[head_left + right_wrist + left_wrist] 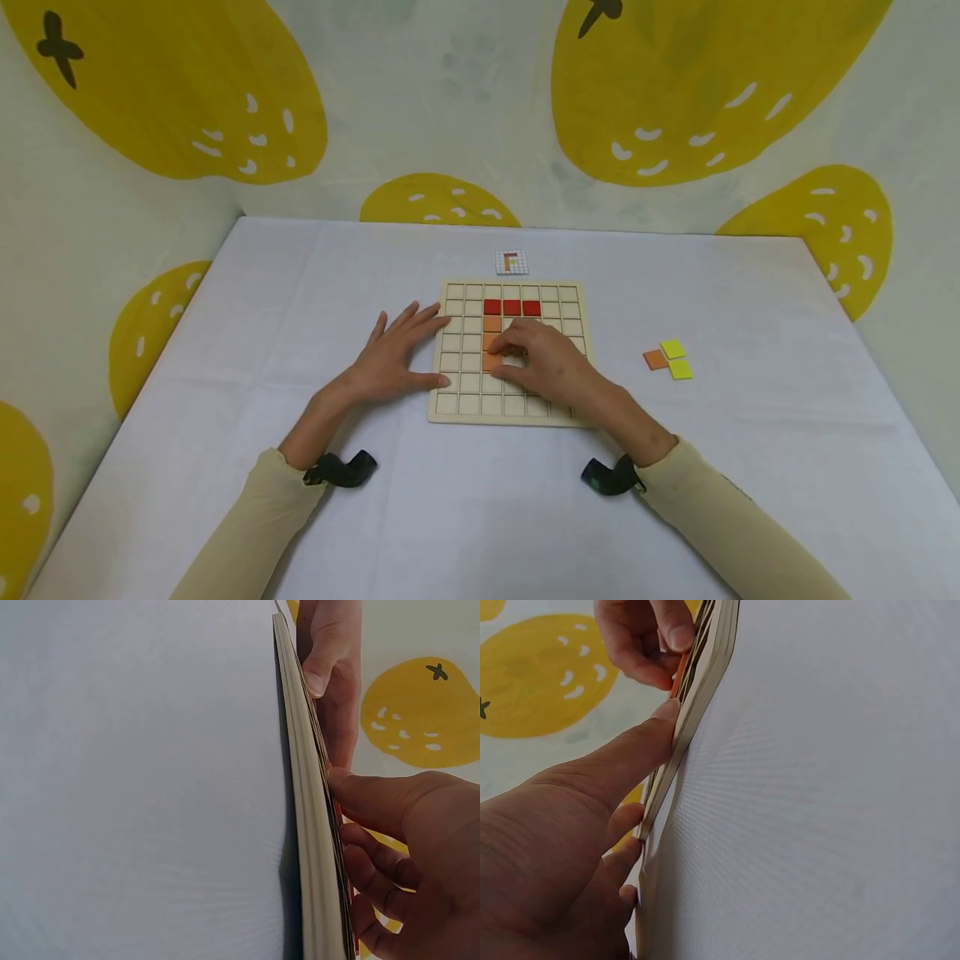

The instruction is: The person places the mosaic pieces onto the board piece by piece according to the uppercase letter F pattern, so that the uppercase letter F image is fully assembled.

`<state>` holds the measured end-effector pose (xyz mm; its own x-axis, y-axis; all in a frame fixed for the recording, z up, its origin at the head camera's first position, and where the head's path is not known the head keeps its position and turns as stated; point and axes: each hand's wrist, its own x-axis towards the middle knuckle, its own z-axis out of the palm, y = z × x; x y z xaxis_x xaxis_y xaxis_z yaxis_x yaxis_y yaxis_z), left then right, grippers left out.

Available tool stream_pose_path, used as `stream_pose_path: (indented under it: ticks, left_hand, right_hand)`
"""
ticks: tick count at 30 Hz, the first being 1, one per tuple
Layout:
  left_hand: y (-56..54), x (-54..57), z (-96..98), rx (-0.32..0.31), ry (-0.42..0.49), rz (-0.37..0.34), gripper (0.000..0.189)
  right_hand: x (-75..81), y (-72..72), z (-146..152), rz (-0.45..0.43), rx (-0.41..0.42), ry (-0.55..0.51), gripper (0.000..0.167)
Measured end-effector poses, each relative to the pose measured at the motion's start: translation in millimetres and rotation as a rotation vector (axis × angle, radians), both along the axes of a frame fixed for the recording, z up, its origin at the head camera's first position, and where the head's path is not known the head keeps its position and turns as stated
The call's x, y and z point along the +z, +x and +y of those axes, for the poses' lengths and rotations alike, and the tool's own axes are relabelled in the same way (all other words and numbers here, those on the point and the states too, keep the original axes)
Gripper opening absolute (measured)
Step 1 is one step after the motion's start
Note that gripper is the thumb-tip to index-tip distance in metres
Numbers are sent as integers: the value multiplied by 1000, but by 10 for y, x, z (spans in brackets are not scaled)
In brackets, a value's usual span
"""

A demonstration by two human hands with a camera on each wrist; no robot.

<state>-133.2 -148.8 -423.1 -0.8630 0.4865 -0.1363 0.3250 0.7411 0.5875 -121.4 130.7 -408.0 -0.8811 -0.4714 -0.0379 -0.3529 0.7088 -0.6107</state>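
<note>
My right hand [551, 362] is bent over the middle of the frame, thumb and forefinger drawn nearly together with the lowest orange tile [491, 362] pinched between them; I can't tell whether it lies fully flat in its cell. That cell belongs to the wooden grid board [487, 419], at the centre of the frame, just under the upper orange tiles [492, 323] and the row of red tiles [512, 307]. My left hand [390, 358], left of centre, is spread wide with fingers and thumb against the board's left edge, and it has hold of nothing. I'd judge the tile light, stiff and hard to harm, but thin and perhaps slick on its face, so it is best taken by opposite edges between fingertips, not pressed from above. The board seems rigid and fairly light too, and could slide on the white cloth [480, 517]; its rim is the place to steady it. Right of centre lie the loose orange tile [656, 359] and the yellow tiles [680, 369], probably easiest to lift by a corner. Above the board sits a small pattern card [512, 262], likely thin.
</note>
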Motion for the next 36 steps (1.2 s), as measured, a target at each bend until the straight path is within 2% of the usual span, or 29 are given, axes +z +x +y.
stream_pose_path:
  ticks: [12, 25, 36]
  left_hand:
    - [-3, 4, -16, -1, -1, 6, 92]
    - [-8, -10, 2, -5, 5, -5, 92]
    - [1, 7, 1, 0, 0, -4, 92]
  right_hand:
    - [2, -57, 155, -73, 2, -128, 28]
    - [22, -42, 487, -110, -75, -135, 30]
    - [30, -79, 787, -33, -101, -109, 28]
